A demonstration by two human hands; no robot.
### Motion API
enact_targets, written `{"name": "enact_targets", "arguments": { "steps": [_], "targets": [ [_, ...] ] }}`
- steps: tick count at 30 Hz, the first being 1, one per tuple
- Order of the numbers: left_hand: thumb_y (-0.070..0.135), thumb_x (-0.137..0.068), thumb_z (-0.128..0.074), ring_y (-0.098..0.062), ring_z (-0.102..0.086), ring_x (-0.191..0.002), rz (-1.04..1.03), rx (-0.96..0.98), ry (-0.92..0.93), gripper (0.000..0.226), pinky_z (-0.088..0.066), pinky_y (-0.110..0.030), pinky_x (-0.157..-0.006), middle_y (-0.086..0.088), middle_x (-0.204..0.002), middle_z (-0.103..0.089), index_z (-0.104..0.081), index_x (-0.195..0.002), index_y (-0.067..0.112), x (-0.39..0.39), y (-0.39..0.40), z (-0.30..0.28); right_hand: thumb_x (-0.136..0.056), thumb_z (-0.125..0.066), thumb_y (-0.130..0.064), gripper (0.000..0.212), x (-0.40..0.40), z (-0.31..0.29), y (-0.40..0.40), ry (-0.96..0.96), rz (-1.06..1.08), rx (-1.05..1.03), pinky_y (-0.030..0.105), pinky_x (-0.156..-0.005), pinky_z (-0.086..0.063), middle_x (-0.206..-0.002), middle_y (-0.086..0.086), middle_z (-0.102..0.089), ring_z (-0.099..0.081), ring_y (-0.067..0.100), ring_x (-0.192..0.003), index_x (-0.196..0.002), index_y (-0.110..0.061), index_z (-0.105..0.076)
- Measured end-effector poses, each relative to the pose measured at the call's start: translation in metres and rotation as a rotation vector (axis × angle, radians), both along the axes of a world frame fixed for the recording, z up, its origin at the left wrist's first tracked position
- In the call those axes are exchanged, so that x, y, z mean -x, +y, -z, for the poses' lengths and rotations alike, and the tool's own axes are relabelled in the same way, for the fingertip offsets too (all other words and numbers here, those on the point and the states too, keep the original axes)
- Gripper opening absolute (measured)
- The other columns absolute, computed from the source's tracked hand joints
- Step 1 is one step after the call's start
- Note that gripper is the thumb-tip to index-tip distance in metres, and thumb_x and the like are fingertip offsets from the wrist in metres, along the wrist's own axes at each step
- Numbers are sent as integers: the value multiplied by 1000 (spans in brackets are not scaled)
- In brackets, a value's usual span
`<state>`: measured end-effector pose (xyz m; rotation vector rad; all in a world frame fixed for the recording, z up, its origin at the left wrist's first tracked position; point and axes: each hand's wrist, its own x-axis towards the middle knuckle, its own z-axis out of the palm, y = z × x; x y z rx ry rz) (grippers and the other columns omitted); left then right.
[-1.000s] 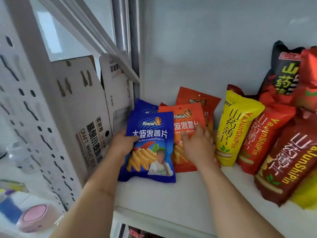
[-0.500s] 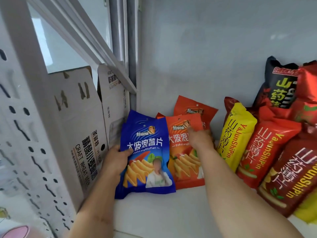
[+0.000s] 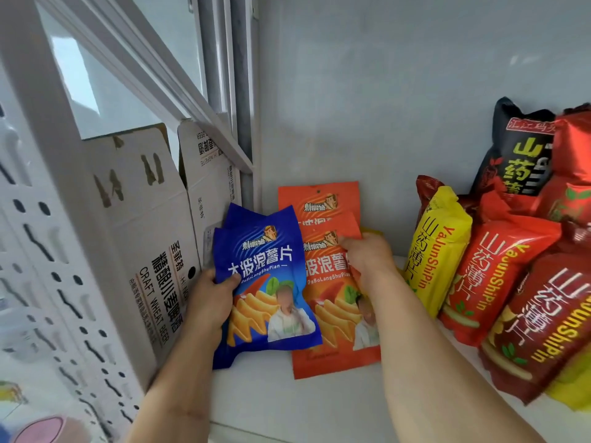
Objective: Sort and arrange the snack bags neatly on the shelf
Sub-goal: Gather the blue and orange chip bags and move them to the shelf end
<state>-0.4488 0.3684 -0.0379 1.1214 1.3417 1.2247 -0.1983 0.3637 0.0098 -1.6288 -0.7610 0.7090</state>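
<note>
Gripping the blue snack bag by its left edge with the left hand, thumb curled across its front, low in mid-frame. Pinching the front orange bag near its top with the right hand. Standing both on the white shelf, touching, blue overlapping orange.

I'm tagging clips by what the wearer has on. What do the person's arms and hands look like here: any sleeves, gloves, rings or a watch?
Both arms are bare as far as the frame shows: no sleeve or cuff comes into view. The left hand and right hand wear no gloves. No watch or bracelet shows at either wrist, and no ring on the fingers that are visible; some fingers are hidden behind the bags.
</note>
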Motion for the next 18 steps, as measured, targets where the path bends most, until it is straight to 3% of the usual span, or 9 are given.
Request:
{"name": "enact_targets", "arguments": {
  "steps": [6,10,12,14,18],
  "targets": [
    [14,-97,-64,-23,-72,-86,12,-36,-154,5,-56,-36,-70,-8,-101,-74,-62,-102,15,0,-19,-7,-96,-63,-33,16,5,-20,-20,-66,-55,-110,46,-83,-59,-96,7,-73,-72,27,-84,-83,-24,-61],
    [7,-94,-66,-26,-73,-86,77,-10,-297,29,-58,-34,-64,-11,-105,-74,-55,-120,9,4,-35,-9,-98,-59,-35,15,6,-26,-30,-174,-13,-142,43,-84,-57,-100,6,-73,-70,23,-86,-92,-23,-62],
    [6,-93,-66,-29,-75,-87,153,49,-395,38,-62,-38,-67,-16,-110,-75,-55,-129,9,8,-43,-7,-98,-58,-38,15,7,-29,-37,-215,14,-158,41,-83,-57,-99,3,-72,-69,21,-85,-92,-25,-62],
    [7,-94,-63,-29,-75,-86,238,121,-454,30,-63,-40,-71,-18,-110,-75,-62,-124,7,11,-57,-7,-97,-58,-40,16,8,-28,-45,-247,31,-184,41,-82,-57,-96,1,-72,-70,21,-85,-86,-28,-61],
    [16,-94,-63,-35,-73,-97,321,227,-515,30,-60,-46,-82,-19,-112,-74,-65,-123,6,19,-86,-7,-96,-60,-41,15,16,-26,-68,-208,24,-233,41,-82,-58,-90,-4,-72,-70,18,-83,-94,-27,-64]
  ]
}}
